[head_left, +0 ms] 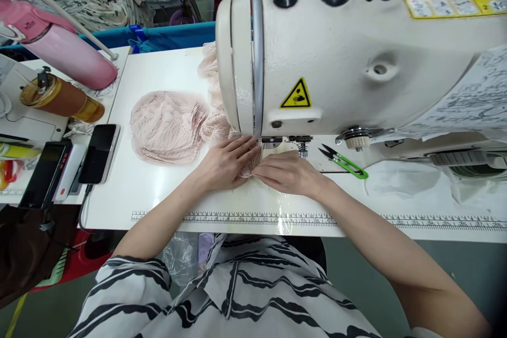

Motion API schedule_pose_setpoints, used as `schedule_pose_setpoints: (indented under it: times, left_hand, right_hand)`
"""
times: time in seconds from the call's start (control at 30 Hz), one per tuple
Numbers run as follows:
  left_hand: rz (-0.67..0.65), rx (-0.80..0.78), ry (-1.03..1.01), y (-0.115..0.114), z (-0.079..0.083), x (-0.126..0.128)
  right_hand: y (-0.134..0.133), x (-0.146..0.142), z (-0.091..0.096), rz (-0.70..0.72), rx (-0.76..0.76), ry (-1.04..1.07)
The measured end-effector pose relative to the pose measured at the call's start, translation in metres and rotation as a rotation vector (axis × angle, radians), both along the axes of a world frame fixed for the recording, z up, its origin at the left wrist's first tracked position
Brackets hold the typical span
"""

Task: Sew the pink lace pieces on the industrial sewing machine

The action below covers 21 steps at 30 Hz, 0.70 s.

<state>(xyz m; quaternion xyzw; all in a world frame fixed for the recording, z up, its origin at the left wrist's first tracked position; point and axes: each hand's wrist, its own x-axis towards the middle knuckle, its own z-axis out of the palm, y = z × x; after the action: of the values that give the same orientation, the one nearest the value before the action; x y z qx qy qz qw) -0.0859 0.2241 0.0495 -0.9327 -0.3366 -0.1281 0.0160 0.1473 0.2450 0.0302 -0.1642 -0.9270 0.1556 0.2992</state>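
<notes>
A pale pink lace fabric (168, 124) lies bunched on the white table, and a strip of it runs in front of the sewing machine (336, 63). My left hand (232, 161) rests on the lace with its fingers stretched out flat, just left of the machine's presser foot area (273, 141). Close beside it, my right hand (291, 173) has its fingers pressed together on the near edge of the lace. The needle is hidden behind the machine head. Green thread snips (344, 162) lie to the right of my right hand.
A printed ruler (245, 219) runs along the table's front edge. On the left are a phone (99, 153), a pink bottle (67, 45), an amber cup (65, 99) and a dark device (45, 174) with a cable. White cloth (407, 179) lies at the right.
</notes>
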Motion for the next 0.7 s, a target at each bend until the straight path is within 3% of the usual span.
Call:
schedule_pose_setpoints:
  times: [0.43, 0.7]
  left_hand:
    - [0.054, 0.050, 0.007, 0.0025, -0.0048, 0.0051]
    - [0.078, 0.065, 0.027, 0.0037, -0.0025, 0.0070]
  right_hand:
    - [0.0015, 0.0028, -0.0001, -0.122, 0.011, -0.081]
    - [0.0073, 0.0032, -0.0013, -0.113, 0.003, -0.089]
